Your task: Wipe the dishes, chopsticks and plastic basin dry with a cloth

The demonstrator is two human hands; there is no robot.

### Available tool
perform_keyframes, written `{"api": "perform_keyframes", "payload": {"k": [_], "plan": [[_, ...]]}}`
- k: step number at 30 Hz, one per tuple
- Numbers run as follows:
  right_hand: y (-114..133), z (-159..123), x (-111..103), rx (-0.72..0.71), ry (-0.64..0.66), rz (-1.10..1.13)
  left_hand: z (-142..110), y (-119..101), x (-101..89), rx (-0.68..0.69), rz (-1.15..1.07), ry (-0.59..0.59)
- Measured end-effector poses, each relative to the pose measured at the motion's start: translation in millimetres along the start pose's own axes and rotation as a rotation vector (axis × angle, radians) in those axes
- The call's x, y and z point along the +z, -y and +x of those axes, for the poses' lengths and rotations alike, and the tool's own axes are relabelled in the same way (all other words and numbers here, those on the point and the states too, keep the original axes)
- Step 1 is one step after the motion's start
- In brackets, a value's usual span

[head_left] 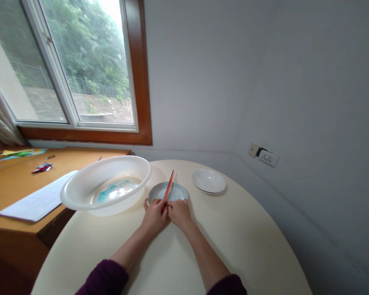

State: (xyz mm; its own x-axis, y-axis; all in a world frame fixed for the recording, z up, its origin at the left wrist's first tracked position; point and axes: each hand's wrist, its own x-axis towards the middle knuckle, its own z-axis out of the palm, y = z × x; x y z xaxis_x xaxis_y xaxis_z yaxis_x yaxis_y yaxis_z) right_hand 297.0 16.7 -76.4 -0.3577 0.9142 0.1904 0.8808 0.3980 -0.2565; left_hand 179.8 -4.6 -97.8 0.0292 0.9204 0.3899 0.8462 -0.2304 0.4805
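Note:
My left hand [154,214] and my right hand [178,212] meet at the near rim of a small grey-blue plate [178,191] on the round cream table [233,237]. Both hands close around the lower ends of a pair of red chopsticks [169,189], which slant up and away over the plate. A large white plastic basin [89,184] with a blue cloth in water stands just left of the plate. A white dish [208,181] sits to the plate's right.
A wooden desk [15,184] at the left carries a white sheet of paper [37,200] and small coloured items. A window is behind it. A wall socket [267,157] is on the right wall.

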Motion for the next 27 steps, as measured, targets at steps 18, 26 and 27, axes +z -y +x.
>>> {"api": "perform_keyframes", "payload": {"k": [18,26,27], "plan": [[-2,-1,-1,-0.060,0.036,0.050,4,9,7.9,-0.091,-0.056,-0.052],[-5,2,7,-0.041,0.016,0.097,4,10,6.3,-0.134,-0.052,-0.100],[-5,3,8,-0.034,0.015,0.103,4,10,6.1,-0.132,-0.058,-0.107]]}}
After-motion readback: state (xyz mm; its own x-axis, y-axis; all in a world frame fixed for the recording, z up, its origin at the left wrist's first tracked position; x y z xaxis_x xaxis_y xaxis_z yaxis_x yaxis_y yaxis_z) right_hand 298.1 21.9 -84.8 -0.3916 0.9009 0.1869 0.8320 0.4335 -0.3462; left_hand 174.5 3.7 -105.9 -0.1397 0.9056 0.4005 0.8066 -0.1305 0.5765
